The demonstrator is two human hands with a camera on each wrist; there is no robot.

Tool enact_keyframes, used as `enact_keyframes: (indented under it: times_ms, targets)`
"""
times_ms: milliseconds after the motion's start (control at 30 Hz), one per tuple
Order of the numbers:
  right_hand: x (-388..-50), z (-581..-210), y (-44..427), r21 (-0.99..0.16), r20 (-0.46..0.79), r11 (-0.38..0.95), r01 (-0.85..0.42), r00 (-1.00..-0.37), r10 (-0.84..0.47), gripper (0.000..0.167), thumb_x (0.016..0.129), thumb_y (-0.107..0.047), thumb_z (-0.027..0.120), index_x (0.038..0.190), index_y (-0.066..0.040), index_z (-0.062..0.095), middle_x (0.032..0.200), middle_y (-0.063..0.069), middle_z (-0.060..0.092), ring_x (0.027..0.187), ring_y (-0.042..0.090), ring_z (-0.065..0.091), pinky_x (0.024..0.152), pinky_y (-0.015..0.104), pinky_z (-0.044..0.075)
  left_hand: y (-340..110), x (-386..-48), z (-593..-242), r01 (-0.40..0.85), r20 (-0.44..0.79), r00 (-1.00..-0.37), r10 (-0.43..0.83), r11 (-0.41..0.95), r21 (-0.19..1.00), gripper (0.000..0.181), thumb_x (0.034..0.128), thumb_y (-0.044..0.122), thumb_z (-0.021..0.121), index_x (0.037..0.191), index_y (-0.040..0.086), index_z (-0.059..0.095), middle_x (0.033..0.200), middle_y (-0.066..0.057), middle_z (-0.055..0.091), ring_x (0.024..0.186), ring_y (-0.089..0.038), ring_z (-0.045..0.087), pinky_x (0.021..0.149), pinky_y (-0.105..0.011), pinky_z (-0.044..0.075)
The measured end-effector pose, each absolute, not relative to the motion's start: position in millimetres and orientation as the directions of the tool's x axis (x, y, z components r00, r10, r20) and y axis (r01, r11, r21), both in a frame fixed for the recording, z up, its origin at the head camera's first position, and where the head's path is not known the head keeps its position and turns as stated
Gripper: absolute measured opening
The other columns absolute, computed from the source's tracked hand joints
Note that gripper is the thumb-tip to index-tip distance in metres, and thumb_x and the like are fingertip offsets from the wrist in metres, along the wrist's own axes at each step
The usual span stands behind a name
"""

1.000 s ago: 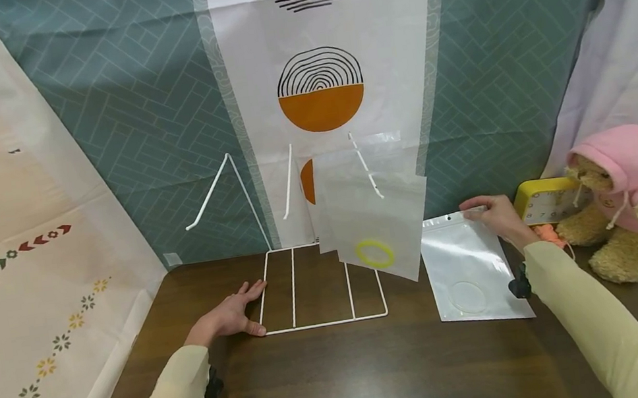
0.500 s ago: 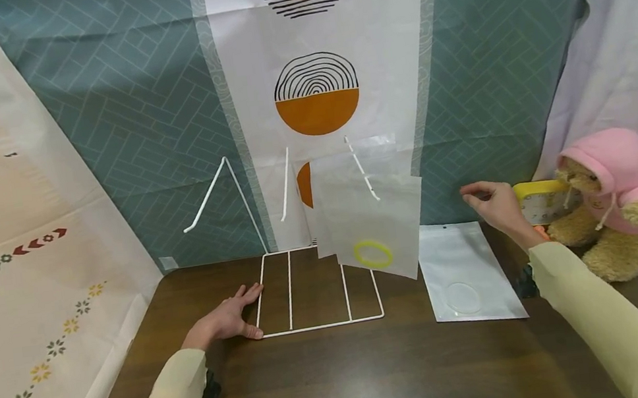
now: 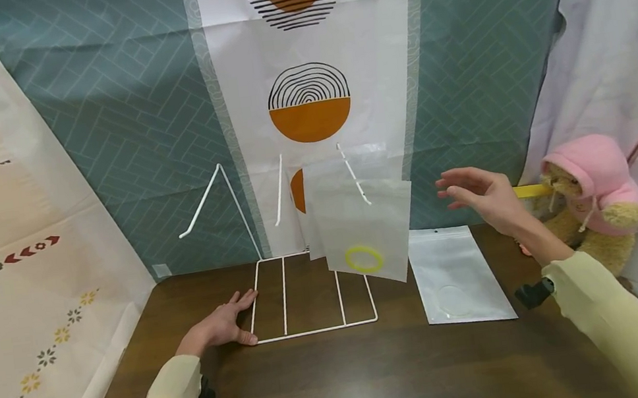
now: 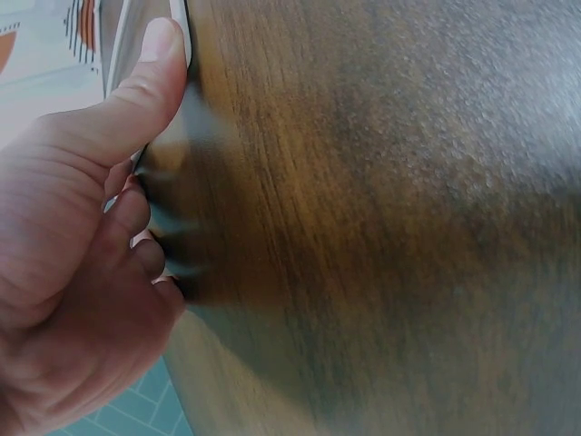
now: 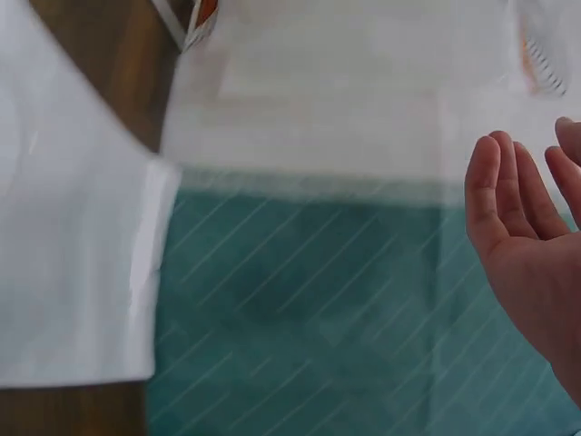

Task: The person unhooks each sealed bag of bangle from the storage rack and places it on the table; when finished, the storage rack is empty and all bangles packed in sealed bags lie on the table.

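My left hand [image 3: 217, 324] rests on the front left corner of a white wire rack [image 3: 283, 296] on the table, its thumb lying on the wire in the left wrist view [image 4: 159, 45]. From the rack's right upper prong [image 3: 351, 172] hang several translucent plastic bags [image 3: 366, 220], the front one bearing a yellow-green ring. My right hand [image 3: 489, 201] is raised in the air with fingers bent loosely and nothing in it. Below and left of it, a silvery-white flat bag [image 3: 454, 275] with a faint circle lies on the table, also seen in the right wrist view [image 5: 73, 245].
Two more prongs, the left [image 3: 200, 200] and middle [image 3: 279, 190], stick out bare. A teddy bear [image 3: 593, 192] in a pink hood sits at the right, partly hiding a yellow clock [image 3: 530, 191]. A green patterned cloth [image 3: 139, 148] hangs behind the dark wooden table [image 3: 294, 388].
My right hand has let go of the flat bag's upper right corner and risen away from it, its fingers parting. The left hand stays on the rack. The view shifts slightly right.
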State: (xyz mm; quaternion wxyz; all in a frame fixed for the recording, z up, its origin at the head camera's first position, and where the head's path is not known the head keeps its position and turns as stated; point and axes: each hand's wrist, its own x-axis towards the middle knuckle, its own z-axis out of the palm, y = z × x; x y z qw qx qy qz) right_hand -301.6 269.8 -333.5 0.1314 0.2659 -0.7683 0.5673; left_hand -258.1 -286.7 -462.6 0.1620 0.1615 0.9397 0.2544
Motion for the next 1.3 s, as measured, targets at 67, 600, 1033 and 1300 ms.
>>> enact_keyframes:
  times_ms: [67, 600, 1033, 1300]
  targets:
    - [-295, -325, 262, -0.806, 0.508, 0.164, -0.569, -0.806, -0.303, 0.033, 0.099, -0.003, 0.062, 0.132, -0.001, 0.062, 0.122, 0.008, 0.069, 0.103, 0.016, 0.070, 0.077, 0.030, 0.057, -287, -257, -463, 0.220, -0.221, -0.896, 0.385, 0.818, 0.531, 0.107, 0.0716, 0.029, 0.091, 0.156, 0.004, 0.029, 0.156, -0.038, 0.015, 0.136, -0.065, 0.019, 0.104, -0.074, 0.022]
    - [-278, -308, 215, -0.819, 0.493, 0.062, -0.570, -0.756, -0.431, 0.039, 0.096, 0.004, 0.063, 0.135, 0.007, 0.056, 0.124, 0.005, 0.068, 0.107, 0.021, 0.068, 0.085, 0.034, 0.056, -291, -253, -465, 0.217, -0.216, -0.901, 0.377, 0.820, 0.530, 0.107, 0.0707, 0.029, 0.091, 0.155, 0.002, 0.030, 0.157, -0.035, 0.018, 0.137, -0.064, 0.018, 0.104, -0.074, 0.021]
    - [-283, -304, 193, -0.814, 0.470, 0.139, -0.564, -0.779, -0.415, 0.040, 0.096, -0.002, 0.066, 0.135, 0.002, 0.058, 0.109, 0.010, 0.069, 0.092, 0.021, 0.068, 0.082, 0.030, 0.056, -288, -254, -464, 0.210, -0.215, -0.903, 0.371, 0.820, 0.532, 0.107, 0.0707, 0.029, 0.091, 0.156, 0.003, 0.030, 0.157, -0.035, 0.017, 0.137, -0.064, 0.018, 0.103, -0.075, 0.021]
    - [-283, -303, 185, -0.818, 0.461, 0.159, -0.553, -0.794, -0.396, 0.038, 0.098, -0.005, 0.064, 0.135, 0.001, 0.059, 0.104, 0.016, 0.067, 0.087, 0.023, 0.066, 0.079, 0.029, 0.056, -285, -256, -461, 0.222, -0.207, -0.901, 0.382, 0.815, 0.536, 0.107, 0.0708, 0.027, 0.091, 0.155, 0.003, 0.031, 0.157, -0.035, 0.018, 0.137, -0.064, 0.017, 0.104, -0.075, 0.020]
